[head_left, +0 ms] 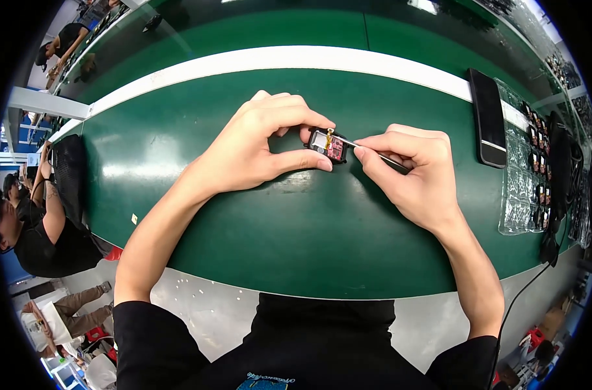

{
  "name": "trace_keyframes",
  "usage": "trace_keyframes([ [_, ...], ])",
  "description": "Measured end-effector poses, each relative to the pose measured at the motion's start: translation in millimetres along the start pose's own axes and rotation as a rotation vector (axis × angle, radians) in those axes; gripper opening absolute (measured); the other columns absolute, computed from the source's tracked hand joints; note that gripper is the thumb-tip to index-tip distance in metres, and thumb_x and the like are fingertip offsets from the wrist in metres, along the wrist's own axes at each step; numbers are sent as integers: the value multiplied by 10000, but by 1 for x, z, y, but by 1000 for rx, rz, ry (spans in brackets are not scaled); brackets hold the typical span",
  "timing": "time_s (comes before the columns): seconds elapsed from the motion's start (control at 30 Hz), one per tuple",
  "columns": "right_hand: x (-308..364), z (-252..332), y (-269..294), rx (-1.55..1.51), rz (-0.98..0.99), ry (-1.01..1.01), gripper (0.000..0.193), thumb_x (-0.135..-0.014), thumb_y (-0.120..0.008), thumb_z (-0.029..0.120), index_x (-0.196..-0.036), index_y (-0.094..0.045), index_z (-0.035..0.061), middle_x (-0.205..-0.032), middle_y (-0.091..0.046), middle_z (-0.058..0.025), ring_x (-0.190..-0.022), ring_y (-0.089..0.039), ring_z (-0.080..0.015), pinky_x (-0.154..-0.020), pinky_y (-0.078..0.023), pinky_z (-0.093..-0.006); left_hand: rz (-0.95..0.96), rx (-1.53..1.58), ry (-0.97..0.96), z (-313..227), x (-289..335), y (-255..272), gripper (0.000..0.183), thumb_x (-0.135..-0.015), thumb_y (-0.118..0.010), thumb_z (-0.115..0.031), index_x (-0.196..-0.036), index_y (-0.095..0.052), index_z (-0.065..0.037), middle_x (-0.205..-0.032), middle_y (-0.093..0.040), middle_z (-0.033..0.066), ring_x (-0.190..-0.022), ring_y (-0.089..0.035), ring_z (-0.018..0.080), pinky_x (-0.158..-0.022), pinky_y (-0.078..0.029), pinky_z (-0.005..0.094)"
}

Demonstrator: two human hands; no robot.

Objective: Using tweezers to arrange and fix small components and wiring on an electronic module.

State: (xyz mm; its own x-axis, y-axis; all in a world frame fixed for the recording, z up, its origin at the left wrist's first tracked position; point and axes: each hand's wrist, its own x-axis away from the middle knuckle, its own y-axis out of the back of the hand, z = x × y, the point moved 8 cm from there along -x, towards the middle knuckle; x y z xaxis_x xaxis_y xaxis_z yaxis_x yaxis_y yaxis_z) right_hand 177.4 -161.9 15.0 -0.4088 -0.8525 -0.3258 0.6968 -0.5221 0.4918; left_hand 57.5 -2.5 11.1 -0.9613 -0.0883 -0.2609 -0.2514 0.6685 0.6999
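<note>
Between the thumb and fingers of my left hand (pixel 260 140) is a small black watch-like case (pixel 339 156), its inside exposed. A red circuit board, a silvery rectangular part and a strip of yellow film show within it. My right hand (pixel 416 169) grips slim tweezers (pixel 392 164) like a pen. Their thin metal tip reaches to the upper part of the case, by the yellow film. Whether the tip pinches anything is too small to tell. Both hands are just above the green tabletop (pixel 296 240).
A black phone (pixel 486 117) lies at the right, beside a clear plastic tray (pixel 520 188) holding several small electronic parts. Black cables (pixel 559 188) lie along the right edge. A white ledge (pixel 283 57) crosses the far side. At the left are a black bag (pixel 67 175) and other people.
</note>
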Motion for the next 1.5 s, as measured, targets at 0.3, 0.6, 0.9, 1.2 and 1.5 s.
trace_keyframes([
  [0.3,-3,0,-1,19,-16,-38,90,-907,-822,-29,-992,-852,-26,-685,-676,-77,-556,-549,-113,-521,-374,-318,-4,6,-14,1,-1,1,527,-766,-1010,-225,-1251,-830,-121,-902,-696,-16,-784,-512,155,-798,-391,323],
  [0.6,1,5,5,103,-89,76,133,-863,-861,-11,-996,-856,-12,-680,-660,-71,-537,-571,-134,-501,-385,-315,-16,-8,15,-2,-2,1,463,-796,-986,-206,-1210,-810,-97,-908,-695,-7,-777,-504,161,-802,-395,329],
  [0.9,2,12,0,199,-114,168,161,-852,-870,-14,-1012,-852,1,-681,-612,-72,-542,-581,-182,-504,-420,-334,-10,-19,24,-1,-1,1,429,-806,-974,-206,-1191,-817,-95,-899,-691,-7,-773,-499,159,-800,-393,330],
  [1.2,-1,1,3,-5,-30,31,117,-908,-855,-16,-1024,-866,-11,-673,-644,-55,-562,-530,-98,-518,-362,-301,72,120,46,11,-1,4,492,-770,-992,-178,-1231,-838,-103,-971,-747,-4,-800,-512,165,-840,-424,326],
  [1.5,1,-2,3,-48,23,-37,113,-922,-841,-11,-1031,-870,-15,-688,-671,-44,-582,-517,-68,-532,-357,-280,122,103,18,7,-1,1,513,-779,-985,-174,-1270,-846,-117,-1081,-796,-3,-873,-543,173,-882,-443,326],
])
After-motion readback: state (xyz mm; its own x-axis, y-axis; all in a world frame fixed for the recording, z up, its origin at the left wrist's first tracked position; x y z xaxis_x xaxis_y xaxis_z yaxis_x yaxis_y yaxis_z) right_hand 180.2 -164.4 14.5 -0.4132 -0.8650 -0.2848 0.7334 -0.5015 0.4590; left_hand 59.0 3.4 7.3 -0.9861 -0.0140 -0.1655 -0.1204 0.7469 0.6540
